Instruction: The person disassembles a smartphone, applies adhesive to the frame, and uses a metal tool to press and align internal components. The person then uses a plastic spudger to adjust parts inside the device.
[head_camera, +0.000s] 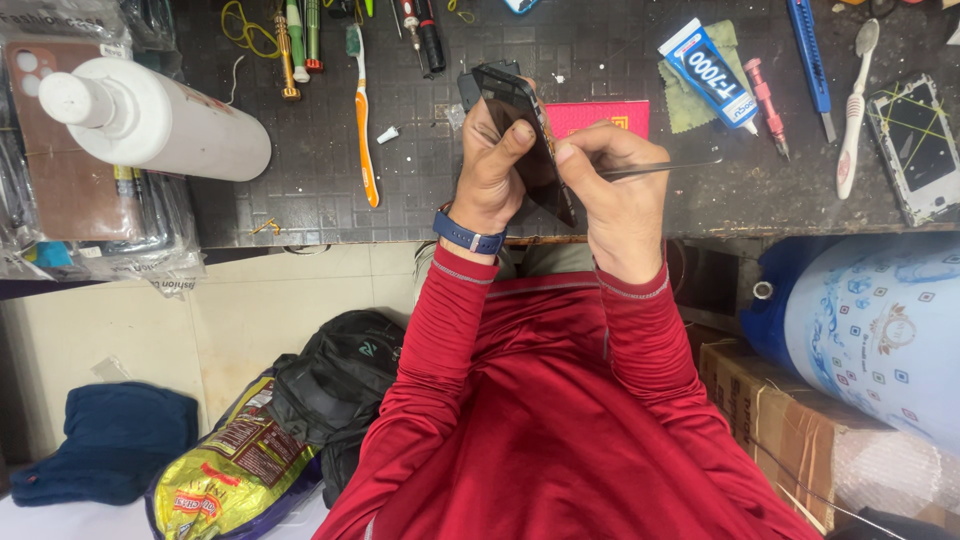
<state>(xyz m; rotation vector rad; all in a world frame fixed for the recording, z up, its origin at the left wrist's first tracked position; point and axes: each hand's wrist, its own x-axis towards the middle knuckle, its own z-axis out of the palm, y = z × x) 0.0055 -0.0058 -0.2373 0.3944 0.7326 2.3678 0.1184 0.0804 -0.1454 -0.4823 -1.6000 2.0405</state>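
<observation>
I see my left hand (490, 165) gripping the phone (525, 130) tilted on edge above the mat (420, 190), steadying it; my right hand (615, 190) pinches tweezers (665, 168) at its side; beyond the phone, glue tube (708, 72)

Red long sleeves, blue wristband

Red top (540, 400) at lower centre has grey-trimmed cuffs; a blue band (468, 235) wraps the left wrist mid-frame.
</observation>
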